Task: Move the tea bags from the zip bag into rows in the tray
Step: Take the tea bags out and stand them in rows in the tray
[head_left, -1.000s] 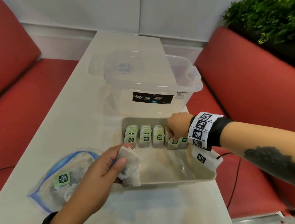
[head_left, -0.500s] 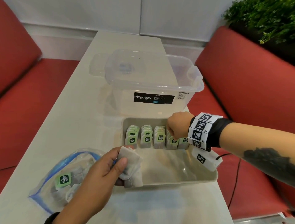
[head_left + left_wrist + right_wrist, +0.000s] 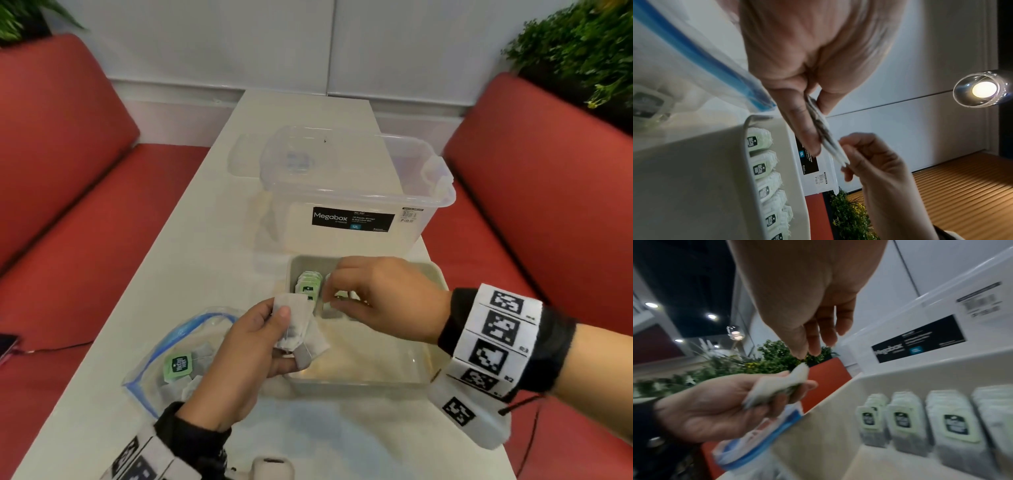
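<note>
Right hand (image 3: 380,301) now off the tray (image 3: 359,385) rows, fingers loosely parted and empty, reaching toward left hand (image 3: 239,356), which pinches a small tea bag stack (image 3: 294,329) (next refill, probably). Zip bag (image 3: 164,370) just beneath left wrist.

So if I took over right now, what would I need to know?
Left hand: pinches a small bunch of white paper tea bags between the bag and the tray.
Right hand: empty, fingers loosely curled, reaching toward that bunch.
Beige plastic tray: stacks of green-tagged tea bags in a row along its far wall; near part bare.
Clear blue-zip bag: more tea bags inside.
Left: keep placing bags in rows.
</note>
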The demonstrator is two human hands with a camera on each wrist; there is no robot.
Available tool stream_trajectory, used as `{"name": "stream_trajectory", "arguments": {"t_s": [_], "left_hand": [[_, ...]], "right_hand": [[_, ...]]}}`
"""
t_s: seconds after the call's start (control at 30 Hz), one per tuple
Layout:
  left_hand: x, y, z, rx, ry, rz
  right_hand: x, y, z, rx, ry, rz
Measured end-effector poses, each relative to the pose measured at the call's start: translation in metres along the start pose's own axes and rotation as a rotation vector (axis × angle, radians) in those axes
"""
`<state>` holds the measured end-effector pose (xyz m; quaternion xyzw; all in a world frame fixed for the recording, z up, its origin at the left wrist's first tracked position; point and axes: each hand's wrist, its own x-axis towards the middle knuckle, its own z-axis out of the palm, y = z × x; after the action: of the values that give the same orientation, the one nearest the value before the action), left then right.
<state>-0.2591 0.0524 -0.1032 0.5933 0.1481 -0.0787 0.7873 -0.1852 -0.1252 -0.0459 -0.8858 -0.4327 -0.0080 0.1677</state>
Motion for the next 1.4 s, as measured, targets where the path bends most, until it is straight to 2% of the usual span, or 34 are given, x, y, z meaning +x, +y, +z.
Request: {"name": "stream_trajectory", "arguments": {"t_s": [0.1,0.2,0.3,0.5,0.77,0.97,1.1,1.2,1.3,1.4], "left_hand": [[-0.004,0.001,0.006,-0.007,-0.012,0.015],[-0.008,0.0,0.013,-0.03,-0.025,0.023],[-0.011,-0.002,0.015,-0.085,-0.028,0.027],[-0.015,-0.004,0.017,-0.179,-0.11,-0.055],[-0.017,-0.006,0.02,-0.223,-0.189,-0.079],[-0.011,-0.007,0.018,-0.244,-0.134,-0.05],[-0.008,-0.009,0.016,-0.101,-0.087,0.016],[-0.007,-0.012,0.015,0.034,-0.052,0.1],[-0.008,-0.011,0.018,0.108,-0.069,0.157],[-0.01,-0.007,0.024,0.141,-0.086,0.189]], "right_hand": [[-0.008,-0.025,0.008,0.076,0.072,-0.101],[-0.012,-0.041,0.018,0.03,0.1,-0.12],[-0.013,-0.048,0.026,-0.07,0.113,-0.08],[-0.019,-0.049,0.039,-0.146,0.096,-0.029],[-0.019,-0.049,0.031,-0.255,0.251,0.011],[-0.017,-0.052,0.016,-0.002,0.228,0.124],[-0.006,-0.04,-0.003,0.312,0.259,0.267],[0.003,-0.029,-0.014,0.421,0.179,0.347],[0.006,-0.022,-0.017,0.477,0.078,0.395],[0.008,-0.018,-0.014,0.371,0.077,0.4]]}}
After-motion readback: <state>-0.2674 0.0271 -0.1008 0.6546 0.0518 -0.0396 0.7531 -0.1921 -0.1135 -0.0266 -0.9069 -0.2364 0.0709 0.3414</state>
